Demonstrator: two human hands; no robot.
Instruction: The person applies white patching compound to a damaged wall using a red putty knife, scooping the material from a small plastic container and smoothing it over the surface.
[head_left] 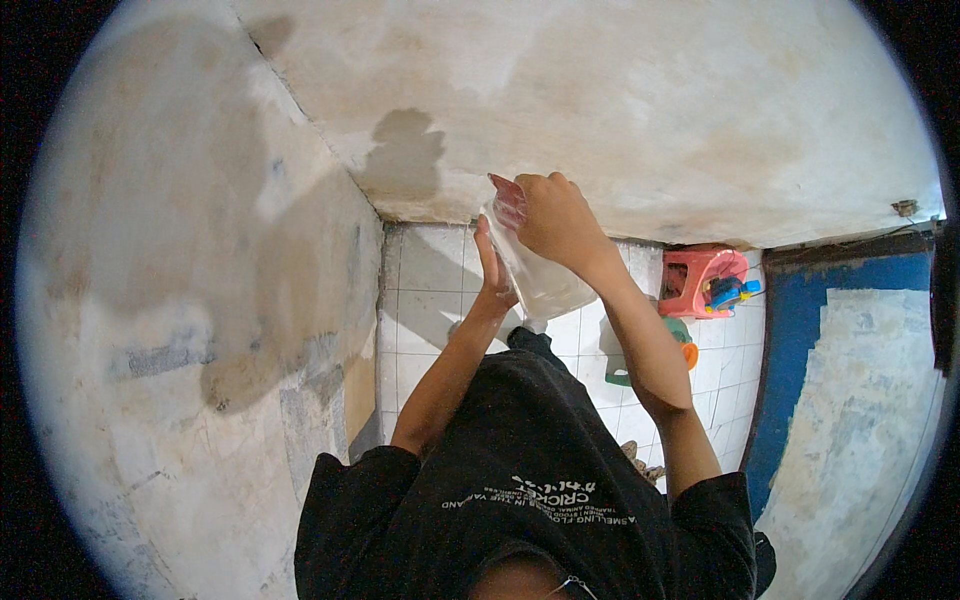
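Note:
My left hand point(489, 270) supports a pale, flat piece like a board point(553, 288) by its left edge, thumb side up; part of that hand is hidden behind it. Whitish paste appears smeared over the surface. Closed around a dark red putty scraper point(509, 203), my right hand point(556, 222) is above the upper end of the board. The scraper's blade is tilted against or just over the board's upper left corner; contact is hard to tell. Both hands are in front of me, close to the patchy far wall point(620, 110).
A second patchy wall point(170, 250) meets the far wall at a corner on the left. On the white tiled floor point(422, 318) at right stands a pink plastic stool point(690, 270) bearing a blue-and-yellow object point(738, 291). Near it are green point(617, 378) and orange point(690, 356) items. A blue panel point(800, 330) borders the right.

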